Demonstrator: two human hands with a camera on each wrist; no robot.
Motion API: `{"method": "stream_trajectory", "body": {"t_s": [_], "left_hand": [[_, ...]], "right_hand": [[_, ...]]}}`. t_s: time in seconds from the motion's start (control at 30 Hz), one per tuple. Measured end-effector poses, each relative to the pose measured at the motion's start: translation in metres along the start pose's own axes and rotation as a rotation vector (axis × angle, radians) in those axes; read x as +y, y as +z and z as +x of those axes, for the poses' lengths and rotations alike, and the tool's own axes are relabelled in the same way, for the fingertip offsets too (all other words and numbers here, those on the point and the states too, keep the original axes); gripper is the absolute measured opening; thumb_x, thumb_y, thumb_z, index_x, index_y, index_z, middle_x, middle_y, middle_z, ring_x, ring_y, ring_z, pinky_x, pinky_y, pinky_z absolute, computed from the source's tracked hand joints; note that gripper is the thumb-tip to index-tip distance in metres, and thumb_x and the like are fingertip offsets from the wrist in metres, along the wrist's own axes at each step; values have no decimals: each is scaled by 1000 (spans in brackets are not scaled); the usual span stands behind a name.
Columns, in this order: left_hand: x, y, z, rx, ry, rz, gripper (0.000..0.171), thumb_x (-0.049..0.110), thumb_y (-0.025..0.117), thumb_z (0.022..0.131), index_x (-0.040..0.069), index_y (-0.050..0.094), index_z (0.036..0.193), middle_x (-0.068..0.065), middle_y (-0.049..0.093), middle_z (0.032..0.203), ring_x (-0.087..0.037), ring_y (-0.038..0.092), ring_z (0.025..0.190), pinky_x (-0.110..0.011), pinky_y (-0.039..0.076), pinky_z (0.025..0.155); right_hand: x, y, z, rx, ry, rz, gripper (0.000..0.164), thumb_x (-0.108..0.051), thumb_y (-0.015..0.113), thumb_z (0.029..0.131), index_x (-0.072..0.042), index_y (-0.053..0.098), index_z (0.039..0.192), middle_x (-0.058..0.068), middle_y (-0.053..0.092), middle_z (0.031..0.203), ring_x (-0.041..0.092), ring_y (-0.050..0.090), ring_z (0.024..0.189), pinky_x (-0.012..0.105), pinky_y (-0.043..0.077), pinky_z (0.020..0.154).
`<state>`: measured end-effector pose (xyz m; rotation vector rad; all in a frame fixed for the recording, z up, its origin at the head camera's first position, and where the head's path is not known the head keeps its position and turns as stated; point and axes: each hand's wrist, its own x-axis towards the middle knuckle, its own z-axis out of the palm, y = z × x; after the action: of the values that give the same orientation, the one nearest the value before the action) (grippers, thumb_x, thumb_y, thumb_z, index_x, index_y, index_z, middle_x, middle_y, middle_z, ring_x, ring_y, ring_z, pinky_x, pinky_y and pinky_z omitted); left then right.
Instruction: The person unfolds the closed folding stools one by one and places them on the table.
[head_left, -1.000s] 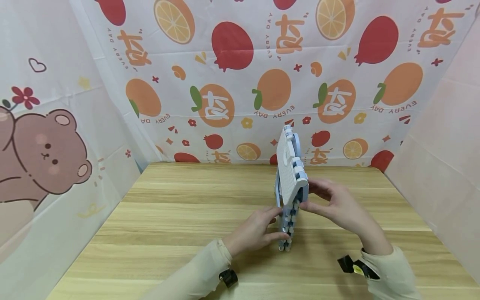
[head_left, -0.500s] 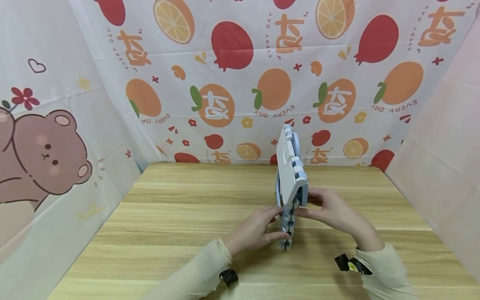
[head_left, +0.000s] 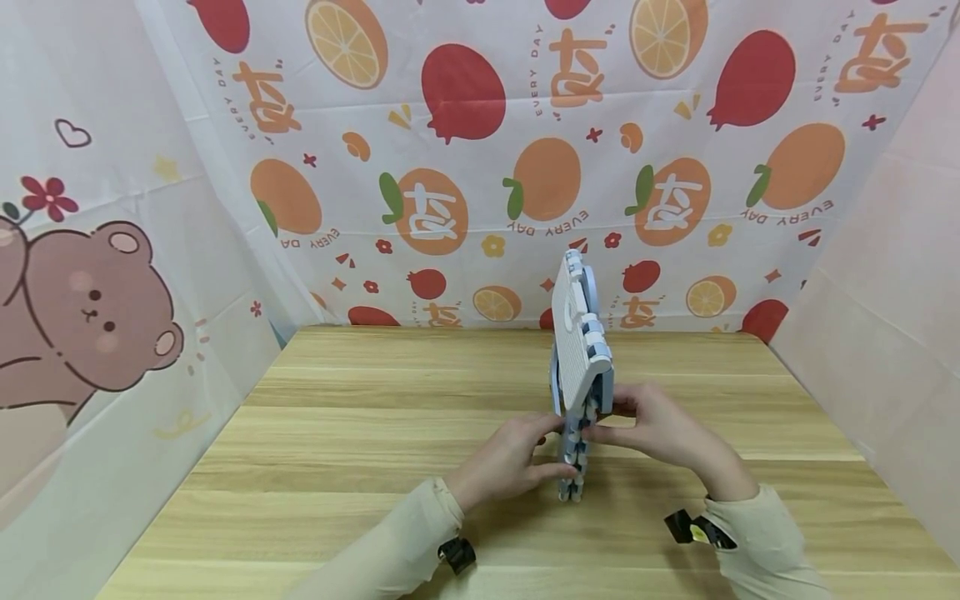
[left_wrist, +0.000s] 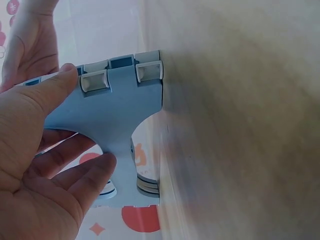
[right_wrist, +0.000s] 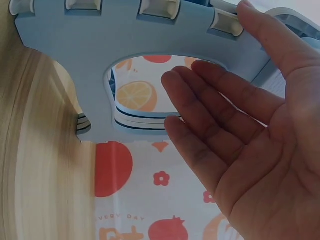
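A white and light-blue plastic folding stool (head_left: 576, 346) stands on end, partly folded, on the wooden table. Its white ribbed top leans to the left in the head view. My left hand (head_left: 506, 467) holds the lower blue leg panel (left_wrist: 120, 92), thumb on the hinged edge and fingers around the cut-out. From the right, my right hand (head_left: 667, 433) touches the other blue panel (right_wrist: 90, 45). In the right wrist view its thumb lies at the hinge clips, while its fairly straight fingers (right_wrist: 215, 115) lie across the cut-out. The stool's far side is hidden.
The wooden table (head_left: 360, 442) spreads around the stool. Behind it hangs a fruit-printed sheet (head_left: 480, 208); a bear-printed sheet (head_left: 97, 308) is on the left and a pale one (head_left: 885, 333) on the right. Each wrist carries a small black camera (head_left: 457, 554).
My right hand has shifted down and left along the stool, its thumb sliding from below the white top's corner to lower on the hinged edge. My left hand and the stool stay nearly still.
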<state>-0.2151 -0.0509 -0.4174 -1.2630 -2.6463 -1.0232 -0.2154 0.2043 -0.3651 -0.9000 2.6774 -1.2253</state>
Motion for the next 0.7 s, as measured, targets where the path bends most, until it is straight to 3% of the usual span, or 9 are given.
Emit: {"method": "stream_trajectory", "body": {"t_s": [0.27,0.7], "left_hand": [[-2,0,0,6,-7,-26,54,32,84,94,15,65,141,-1,75,136,-8,71,121,-24,60,101],[-5,-4,0,-6,-33,-27,50,30,86,93,13,67,137,-1,76,132,-11,72,120,-27,60,103]], "right_hand": [[2,2,1,-2,-15,-43,33,-31,84,95,-16,77,124,-1,80,121,13,75,107,30,60,94],[5,0,0,17,23,-89,30,-33,85,94,-19,79,119,-7,81,111,10,74,102,29,57,90]]}}
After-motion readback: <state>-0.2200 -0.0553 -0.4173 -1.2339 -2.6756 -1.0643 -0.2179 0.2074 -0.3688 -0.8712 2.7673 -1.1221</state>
